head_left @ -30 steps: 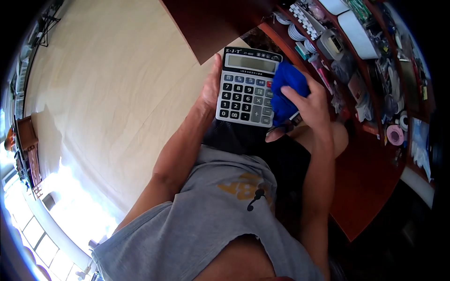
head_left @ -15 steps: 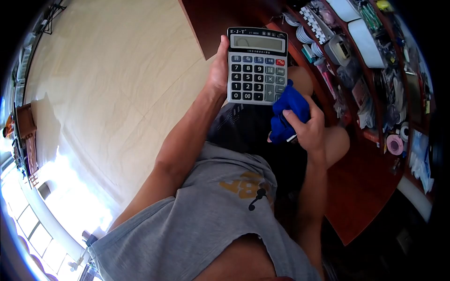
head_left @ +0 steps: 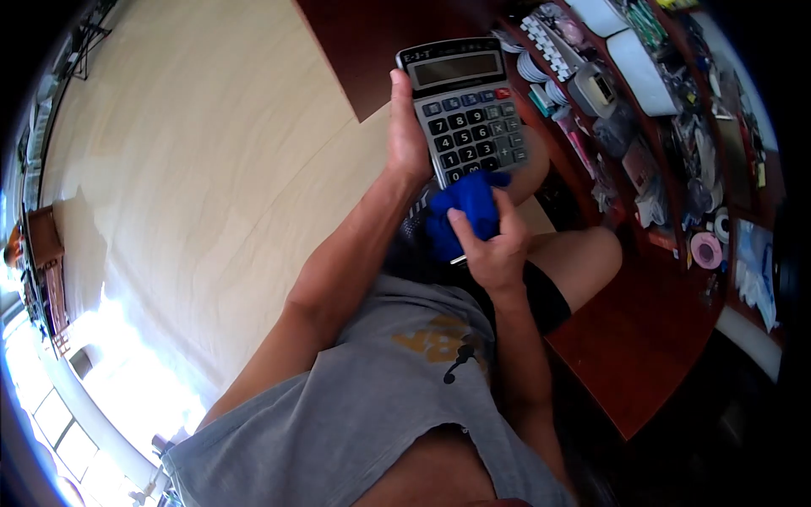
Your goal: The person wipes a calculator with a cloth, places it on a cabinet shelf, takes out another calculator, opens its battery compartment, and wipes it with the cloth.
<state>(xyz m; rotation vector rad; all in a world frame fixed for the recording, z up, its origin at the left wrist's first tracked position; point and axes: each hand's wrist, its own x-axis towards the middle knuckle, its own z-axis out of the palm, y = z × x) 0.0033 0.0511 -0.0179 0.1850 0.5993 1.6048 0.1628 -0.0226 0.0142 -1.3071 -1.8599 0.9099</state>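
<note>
In the head view, the calculator [head_left: 471, 110] leans with its top toward the left, where half a second ago it stood nearly straight. The cloth [head_left: 467, 211] has gone from its lower right corner to its bottom edge and now hides part of the lowest keys. The right hand [head_left: 498, 247] has shifted left with it.

The calculator is a flat slab with rounded corners, a silver-grey face, a dark band around its grey display, and rows of black and grey keys with one red one. The cloth is soft, bright blue and bunched into folds; a thin, pale piece sticks out beneath it. Below the calculator is a grey fabric shirt [head_left: 372, 397] with yellow lettering. Left of it spreads a smooth, cream floor [head_left: 211, 144] with faint veins. To its right, dark red-brown shelves [head_left: 621, 139] hold pale containers and small packets, with a round pink roll [head_left: 706, 251] lower down.

The left hand [head_left: 408, 139] grips the calculator's left side, one digit straight up along the edge; its other fingers are hidden. The right hand's thumb and forefinger are bent around the cloth, pinching it against the calculator's bottom edge.
</note>
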